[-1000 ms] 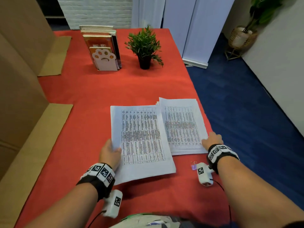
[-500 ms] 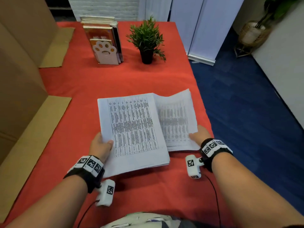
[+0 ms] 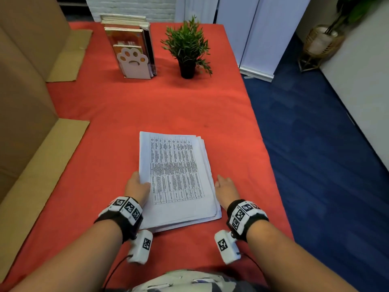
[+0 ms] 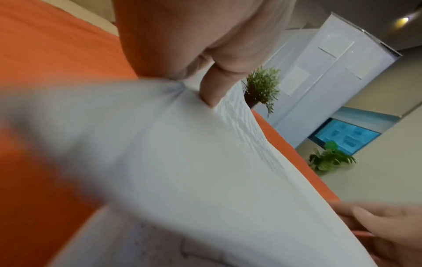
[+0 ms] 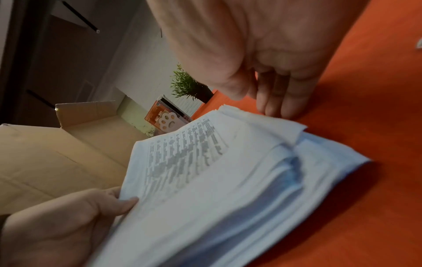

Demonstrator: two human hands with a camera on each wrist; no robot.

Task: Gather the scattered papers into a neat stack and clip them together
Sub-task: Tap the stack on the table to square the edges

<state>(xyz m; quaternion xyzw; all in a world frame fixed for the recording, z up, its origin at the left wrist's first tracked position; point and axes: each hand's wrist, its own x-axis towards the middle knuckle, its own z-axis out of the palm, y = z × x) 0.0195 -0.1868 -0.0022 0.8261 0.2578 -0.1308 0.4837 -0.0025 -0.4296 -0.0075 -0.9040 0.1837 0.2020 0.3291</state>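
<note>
Papers (image 3: 179, 180) lay as one rough stack on red tablecloth (image 3: 168, 106), edges uneven. Left hand (image 3: 136, 189) pinched left edge, thumb on top. Right hand (image 3: 226, 191), fingers straight together, stood against right edge.

The papers (image 3: 176, 178) lie in one pile on the table (image 3: 147, 108) — left hand (image 3: 136, 189) at the left edge, right hand (image 3: 226, 191) at the right. Far behind stand books (image 3: 130, 41) — a plant (image 3: 187, 49) to their right.
</note>
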